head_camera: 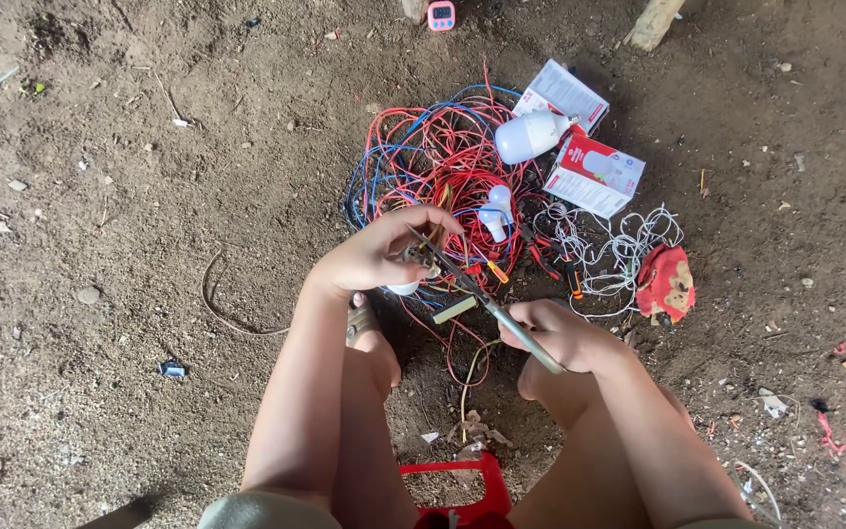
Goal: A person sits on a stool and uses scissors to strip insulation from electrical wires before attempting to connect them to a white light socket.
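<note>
Screwdriver (487, 306) held slanting between both hands, over bare dirt ground (129, 294). Right hand (555, 336) clenched around its handle end, low and right. Shaft runs up-left to the left hand (384, 253), whose grip pinches a small fitting (421, 257) at the tip; what kind of fitting cannot be told, fingers cover most of it. A white rounded piece (403, 288) shows just beneath the left palm.

Tangle of red and blue wires (423, 157) lies on the ground just beyond the hands. A small white bulb (496, 211) rests on the tangle, close to the left fingertips. A larger white bulb (531, 135) lies farther up, beside two red-and-white cartons (594, 171). White cord (619, 250) is heaped to the right of the red wires, touching a red stuffed toy (665, 282). Small orange-handled tools (575, 279) lie between cord and wires.

Pink timer (441, 15) at the top edge, well apart. Red plastic stool (472, 490) shows between the knees, bottom centre. Person squats, both forearms resting by the knees.
</note>
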